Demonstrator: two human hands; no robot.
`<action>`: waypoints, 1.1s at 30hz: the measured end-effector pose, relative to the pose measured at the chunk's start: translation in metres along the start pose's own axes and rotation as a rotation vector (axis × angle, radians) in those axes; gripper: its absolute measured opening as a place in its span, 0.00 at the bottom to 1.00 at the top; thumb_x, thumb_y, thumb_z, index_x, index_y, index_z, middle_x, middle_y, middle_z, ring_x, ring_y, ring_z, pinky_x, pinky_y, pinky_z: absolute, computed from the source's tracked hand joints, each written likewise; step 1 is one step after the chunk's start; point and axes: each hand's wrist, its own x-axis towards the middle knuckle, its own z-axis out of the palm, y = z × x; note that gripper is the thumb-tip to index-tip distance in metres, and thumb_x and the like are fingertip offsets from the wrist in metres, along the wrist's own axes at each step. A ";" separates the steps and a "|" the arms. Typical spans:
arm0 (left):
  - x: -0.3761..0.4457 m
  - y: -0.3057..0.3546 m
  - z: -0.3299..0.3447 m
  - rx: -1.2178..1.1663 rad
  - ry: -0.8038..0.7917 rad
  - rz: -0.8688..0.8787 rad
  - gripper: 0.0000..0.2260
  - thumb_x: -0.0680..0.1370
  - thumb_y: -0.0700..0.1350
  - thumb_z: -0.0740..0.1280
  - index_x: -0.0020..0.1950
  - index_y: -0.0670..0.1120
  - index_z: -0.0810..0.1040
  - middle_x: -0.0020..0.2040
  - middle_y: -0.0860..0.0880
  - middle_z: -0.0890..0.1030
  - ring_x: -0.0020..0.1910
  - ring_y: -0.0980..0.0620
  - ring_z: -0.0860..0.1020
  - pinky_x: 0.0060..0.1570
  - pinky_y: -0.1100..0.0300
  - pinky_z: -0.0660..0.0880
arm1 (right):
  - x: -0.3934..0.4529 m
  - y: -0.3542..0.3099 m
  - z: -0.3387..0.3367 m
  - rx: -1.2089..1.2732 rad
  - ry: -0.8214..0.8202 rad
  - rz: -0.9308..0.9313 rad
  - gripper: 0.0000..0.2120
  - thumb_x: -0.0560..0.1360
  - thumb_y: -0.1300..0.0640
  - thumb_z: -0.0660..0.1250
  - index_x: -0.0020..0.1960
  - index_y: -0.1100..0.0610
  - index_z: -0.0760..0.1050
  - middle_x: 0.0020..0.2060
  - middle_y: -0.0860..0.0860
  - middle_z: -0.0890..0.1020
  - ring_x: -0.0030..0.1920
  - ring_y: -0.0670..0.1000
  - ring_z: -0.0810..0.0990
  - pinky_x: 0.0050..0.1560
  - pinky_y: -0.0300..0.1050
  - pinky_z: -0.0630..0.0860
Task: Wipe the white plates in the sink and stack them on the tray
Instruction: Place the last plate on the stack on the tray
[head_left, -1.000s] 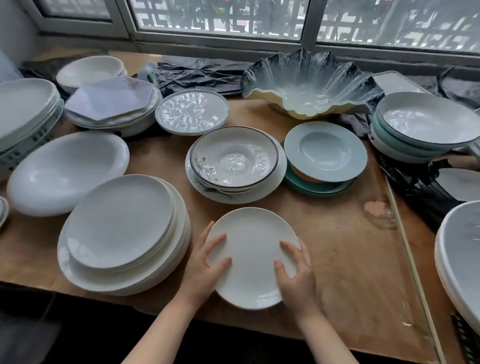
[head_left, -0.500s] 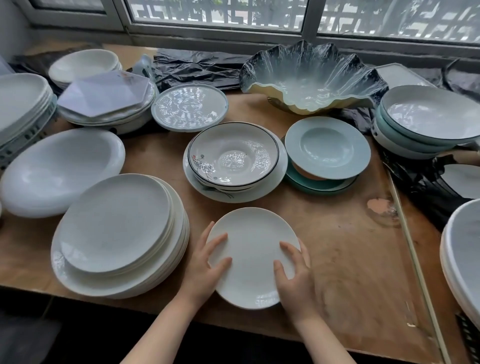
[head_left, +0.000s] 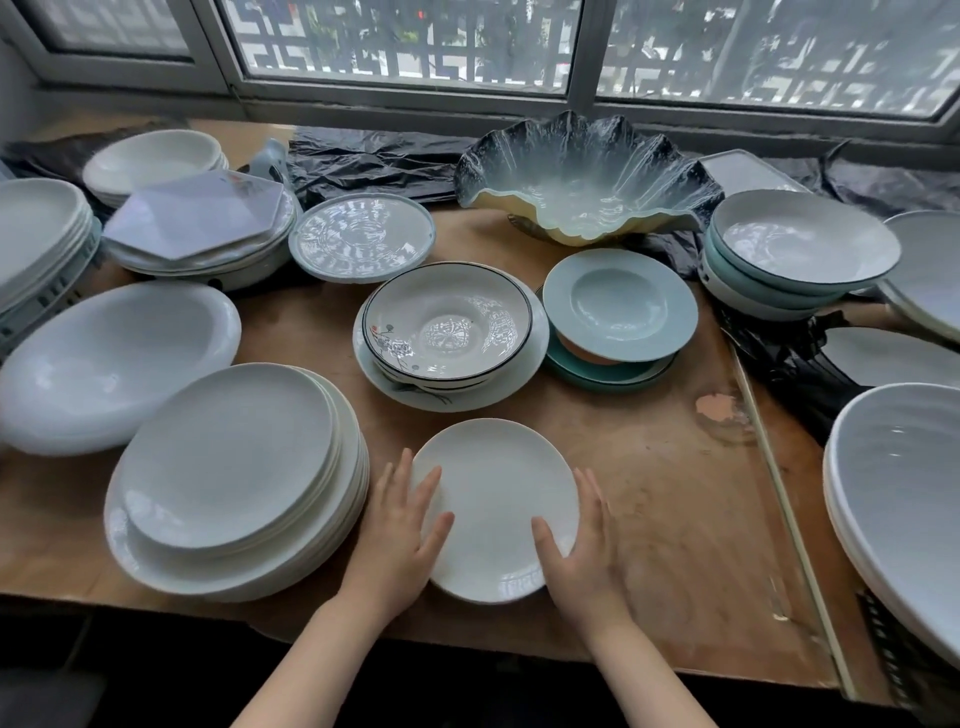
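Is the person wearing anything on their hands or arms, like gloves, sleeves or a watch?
No. The left hand and right hand are bare, with no gloves or rings visible. Both forearms are uncovered as far as the frame's bottom edge: no sleeves, watch or bracelet show.

I see a worn wooden table (head_left: 649, 499) carrying plate stacks (head_left: 234, 478), bowls (head_left: 449, 322) and black plastic sheeting (head_left: 374, 161) toward the frame's top.

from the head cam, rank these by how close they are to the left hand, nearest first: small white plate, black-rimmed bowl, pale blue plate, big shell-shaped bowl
From the left hand:
1. small white plate: touching it, on the hand's right.
2. black-rimmed bowl: just beyond, centre of the table.
3. pale blue plate: farther back and right.
4. shell-shaped bowl: by the window, farthest.
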 end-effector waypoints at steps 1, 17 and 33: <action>-0.004 0.003 -0.003 0.052 0.006 0.032 0.37 0.74 0.72 0.43 0.81 0.58 0.53 0.81 0.55 0.39 0.80 0.54 0.36 0.75 0.56 0.39 | -0.005 0.001 -0.005 -0.041 0.010 -0.021 0.39 0.72 0.34 0.56 0.79 0.48 0.53 0.79 0.45 0.54 0.78 0.43 0.47 0.78 0.48 0.50; -0.044 0.124 0.023 0.388 -0.059 0.681 0.28 0.84 0.62 0.42 0.74 0.51 0.68 0.77 0.43 0.66 0.77 0.42 0.57 0.73 0.46 0.52 | -0.131 0.030 -0.114 -0.335 0.202 0.131 0.38 0.78 0.36 0.57 0.80 0.45 0.42 0.80 0.48 0.43 0.78 0.46 0.34 0.79 0.53 0.44; -0.214 0.257 0.129 0.434 -0.294 1.095 0.33 0.79 0.66 0.40 0.81 0.54 0.58 0.82 0.49 0.47 0.80 0.49 0.40 0.79 0.50 0.39 | -0.376 0.110 -0.205 -0.321 0.533 0.491 0.36 0.79 0.37 0.57 0.80 0.49 0.46 0.80 0.52 0.50 0.79 0.51 0.40 0.78 0.50 0.41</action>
